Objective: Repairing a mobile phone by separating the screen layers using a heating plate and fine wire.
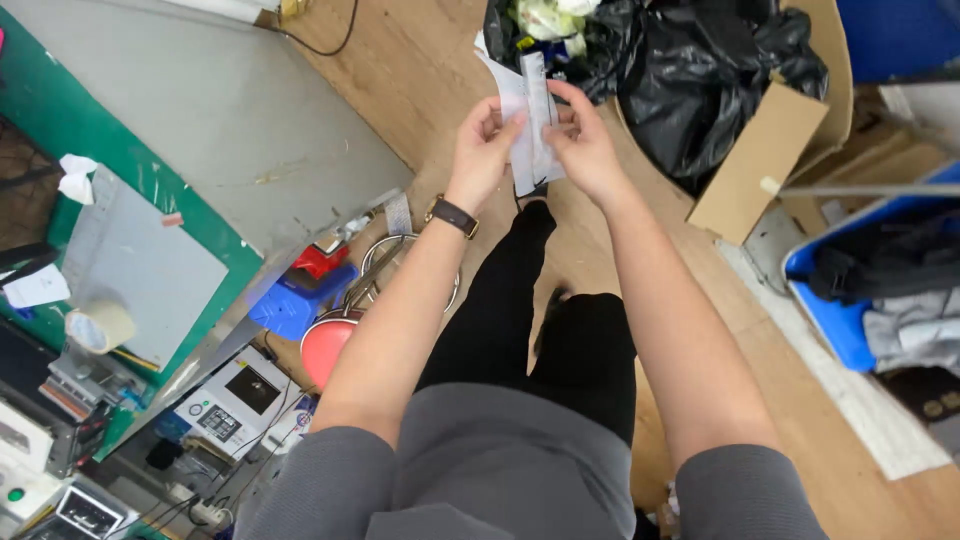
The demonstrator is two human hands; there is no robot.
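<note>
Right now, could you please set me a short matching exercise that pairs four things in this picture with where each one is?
Things:
1. white paper strip
2. wristwatch
3. tape roll
4. black rubbish bag

Places:
A. inside the cardboard box
B. on the left wrist
C. on the workbench at far left
D. pinched between the left hand and the right hand

Pairs: 1-D, 2-B, 3-C, 4-A

White paper label strips [530, 120] held up by both hands — brown cardboard box [770, 160] just beyond.
</note>
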